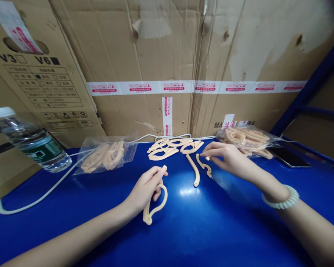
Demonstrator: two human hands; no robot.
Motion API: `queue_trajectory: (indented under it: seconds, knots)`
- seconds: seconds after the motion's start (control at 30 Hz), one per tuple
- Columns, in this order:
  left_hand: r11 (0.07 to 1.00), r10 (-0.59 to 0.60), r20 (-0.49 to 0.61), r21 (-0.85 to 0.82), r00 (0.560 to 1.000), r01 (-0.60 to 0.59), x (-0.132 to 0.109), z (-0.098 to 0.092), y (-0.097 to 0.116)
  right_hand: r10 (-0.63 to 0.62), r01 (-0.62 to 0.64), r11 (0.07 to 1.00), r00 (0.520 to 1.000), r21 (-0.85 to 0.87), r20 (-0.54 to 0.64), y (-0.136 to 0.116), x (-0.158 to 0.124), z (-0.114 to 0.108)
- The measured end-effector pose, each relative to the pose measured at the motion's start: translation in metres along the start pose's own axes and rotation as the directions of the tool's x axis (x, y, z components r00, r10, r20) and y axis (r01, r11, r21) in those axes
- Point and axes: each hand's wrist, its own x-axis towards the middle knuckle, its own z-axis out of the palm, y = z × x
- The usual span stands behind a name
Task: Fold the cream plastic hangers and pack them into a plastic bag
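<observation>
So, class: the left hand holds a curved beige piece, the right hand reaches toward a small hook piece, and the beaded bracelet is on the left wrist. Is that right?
Not quite. The beaded bracelet is on the right wrist, as the head view shows. The rest stands: the left hand holds a curved beige piece, and the right hand reaches toward a small hook piece.

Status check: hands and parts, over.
Left hand gripping curved beige piece. Right hand open, at hook piece. Loose strip lies between them.
</observation>
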Motion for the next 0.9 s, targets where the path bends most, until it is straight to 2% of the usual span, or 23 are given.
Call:
queue_trajectory:
  seconds: [0.1,0.23,0.43,0.53,0.63,0.7,0.77,0.83,0.9]
  knots:
    - [0.992,-0.069,-0.058,-0.107,0.996,0.063,0.003,-0.001,0.003,-0.042,0.041,0.999,0.992,0.010,0.121,0.005,0.001,0.006]
    - [0.978,-0.099,-0.130,-0.196,0.987,0.072,0.004,-0.001,0.006,0.001,-0.004,1.000,0.976,0.014,0.217,0.003,0.001,0.010]
    - [0.962,-0.141,-0.182,-0.257,0.973,0.091,0.002,-0.001,0.011,0.024,-0.042,0.998,0.942,0.048,0.334,0.007,-0.002,0.011]
    - [0.960,-0.155,-0.193,-0.262,0.969,0.102,0.000,0.001,0.014,0.009,0.006,0.998,0.960,-0.055,0.279,-0.003,-0.002,0.013]
    - [0.959,-0.140,-0.193,-0.271,0.971,0.084,0.000,0.002,0.014,-0.159,0.166,0.984,0.982,-0.067,0.104,-0.032,0.000,0.018]
    - [0.953,-0.131,-0.185,-0.293,0.974,0.072,0.000,0.003,0.013,-0.288,0.290,0.956,0.955,-0.033,0.065,-0.054,-0.001,0.025]
    - [0.945,-0.116,-0.162,-0.322,0.980,0.058,-0.001,0.003,0.011,-0.391,0.396,0.916,0.916,-0.059,0.091,-0.070,-0.003,0.033]
    - [0.939,-0.088,-0.128,-0.343,0.988,0.039,-0.001,0.002,0.010,-0.457,0.466,0.877,0.884,-0.119,0.098,-0.076,-0.005,0.041]
    - [0.937,-0.059,-0.110,-0.349,0.992,0.017,-0.002,0.001,0.009,-0.473,0.482,0.862,0.876,-0.159,0.092,-0.074,-0.006,0.044]
